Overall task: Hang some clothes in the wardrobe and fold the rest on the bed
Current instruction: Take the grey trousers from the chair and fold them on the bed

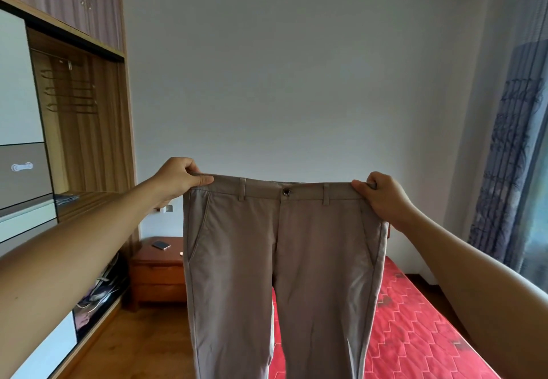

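While the beige trousers (278, 260) are hanging full-length in mid-air at the centre, front facing the viewer and legs dropping out of view, the task is reading as part-way at most: this garment is not yet hung or folded, and whether other clothes are lying folded cannot be told, the trousers hiding much of the bed. Wall (296, 67): pale, plain, filling the far side. Wardrobe (98, 147): running along the left, its far compartment standing open, ready for hanging. Bed (415, 319): lying right of centre under a red patterned cover, offering a flat folding surface. Curtain (510, 156): blue-grey, hanging at the far right. Floor (133, 343): wooden, showing at the near left. Nightstand (157, 272): reddish wood, sitting between wardrobe and bed against the far wall. Hanger bars (71, 91): several, hanging bare inside the open compartment. Left hand (181, 177): pinching the waistband's left end, thumb over curled fingers. Right hand (382, 197): gripping the right end likewise, keeping the band taut and level. Phone (161, 245): lying on the nightstand.
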The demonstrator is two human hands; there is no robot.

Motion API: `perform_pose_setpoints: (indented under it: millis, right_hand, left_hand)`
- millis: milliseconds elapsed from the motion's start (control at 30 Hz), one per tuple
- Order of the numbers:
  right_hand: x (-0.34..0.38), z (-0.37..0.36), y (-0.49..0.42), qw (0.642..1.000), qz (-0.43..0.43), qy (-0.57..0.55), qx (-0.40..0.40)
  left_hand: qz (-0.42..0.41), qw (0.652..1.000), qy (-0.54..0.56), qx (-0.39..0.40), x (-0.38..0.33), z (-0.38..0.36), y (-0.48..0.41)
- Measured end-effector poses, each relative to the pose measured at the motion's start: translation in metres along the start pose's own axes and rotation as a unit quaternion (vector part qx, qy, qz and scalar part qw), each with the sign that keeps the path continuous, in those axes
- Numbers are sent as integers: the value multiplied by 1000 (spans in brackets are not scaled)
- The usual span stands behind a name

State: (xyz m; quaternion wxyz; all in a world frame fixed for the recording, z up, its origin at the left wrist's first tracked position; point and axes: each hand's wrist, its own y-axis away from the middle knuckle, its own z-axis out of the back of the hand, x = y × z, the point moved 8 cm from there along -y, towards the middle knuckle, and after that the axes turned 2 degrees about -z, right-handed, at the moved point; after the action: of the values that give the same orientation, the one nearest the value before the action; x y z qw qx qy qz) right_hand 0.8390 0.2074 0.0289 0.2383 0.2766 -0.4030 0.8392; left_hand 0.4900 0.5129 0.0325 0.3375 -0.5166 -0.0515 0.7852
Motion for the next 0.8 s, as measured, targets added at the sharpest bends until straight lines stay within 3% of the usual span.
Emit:
perform_pose_setpoints:
  millis: [167, 300, 400, 500, 667, 800]
  right_hand:
    - [-6, -3, -1, 996, -70, -61, -1]
    - [-16, -23, -1, 963, -194, -189, 7]
    - [0, -36, 3, 943, -216, -252, 26]
    - [30, -59, 15, 911, -205, -343, 107]
    - [67, -99, 37, 853, -228, -395, 253]
    - [78, -99, 42, 846, -192, -393, 303]
  left_hand:
    - [76, 994, 73, 44, -4, -12, 5]
    - [123, 983, 124, 62, -13, -40, 13]
    - [141, 967, 197, 84, -25, -69, 22]
    - [131, 953, 247, 114, -47, -100, 33]
    - [89, 938, 294, 160, -87, -146, 52]
    - [67, 941, 296, 152, -94, -153, 58]
